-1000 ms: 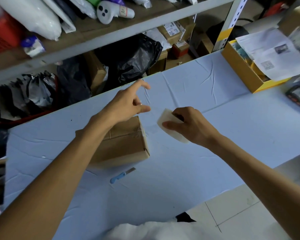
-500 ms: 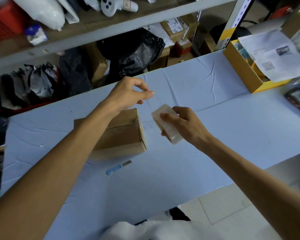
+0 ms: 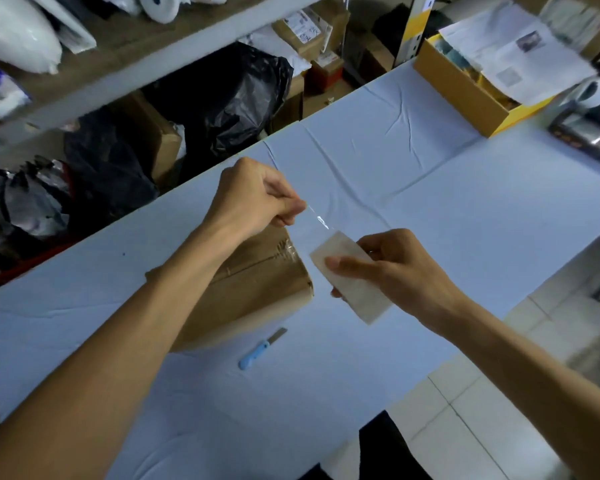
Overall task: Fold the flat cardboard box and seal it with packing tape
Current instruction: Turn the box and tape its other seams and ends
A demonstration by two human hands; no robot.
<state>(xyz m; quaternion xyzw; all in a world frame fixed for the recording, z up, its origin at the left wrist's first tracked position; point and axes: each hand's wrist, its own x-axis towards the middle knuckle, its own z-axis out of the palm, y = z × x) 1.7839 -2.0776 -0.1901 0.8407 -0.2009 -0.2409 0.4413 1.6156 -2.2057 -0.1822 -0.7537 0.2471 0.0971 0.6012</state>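
A folded brown cardboard box (image 3: 257, 289) lies on the light blue table (image 3: 430, 220), with clear tape along its top seam. My right hand (image 3: 395, 271) grips a pale roll of clear packing tape (image 3: 350, 278) just right of the box. My left hand (image 3: 253, 199) hovers over the box's far corner and pinches the free end of the tape. A thin clear strip of tape (image 3: 319, 220) stretches from those fingers down to the roll.
A blue-handled knife (image 3: 260, 349) lies on the table in front of the box. A yellow-edged carton (image 3: 465, 88) with papers stands at the back right, a dark device (image 3: 589, 133) beside it. Shelves with bags and parcels (image 3: 222, 91) lie behind the table.
My left hand closed its fingers on the tape end and drew a strip out from the roll. My right hand shifted slightly with the roll beside the box.
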